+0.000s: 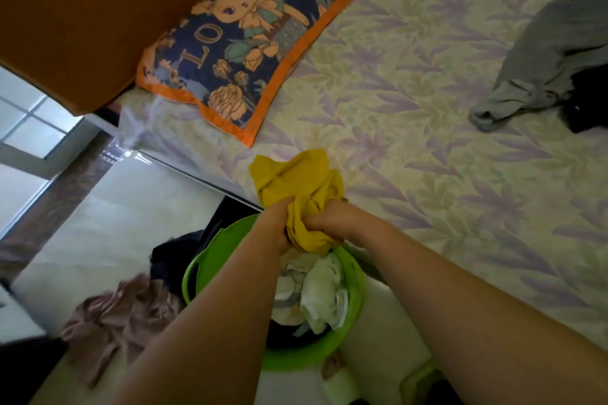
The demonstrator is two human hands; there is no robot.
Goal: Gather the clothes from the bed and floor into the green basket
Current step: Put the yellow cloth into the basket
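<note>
A yellow cloth (297,181) is bunched between both my hands at the bed's edge, right above the green basket (357,276). My left hand (279,223) grips its lower left part, and my right hand (329,219) grips it from the right. White and dark clothes (320,293) lie inside the basket. A pink garment (115,312) and a dark garment (174,253) lie on the floor left of the basket. On the bed at the far right lie a grey garment (543,56) and a black one (589,102).
The bed (427,158) has a leaf-patterned sheet and a navy pillow with an orange border (237,46) by a brown headboard (82,10). The pale tiled floor (115,207) runs to the left, with a window or door frame at the far left.
</note>
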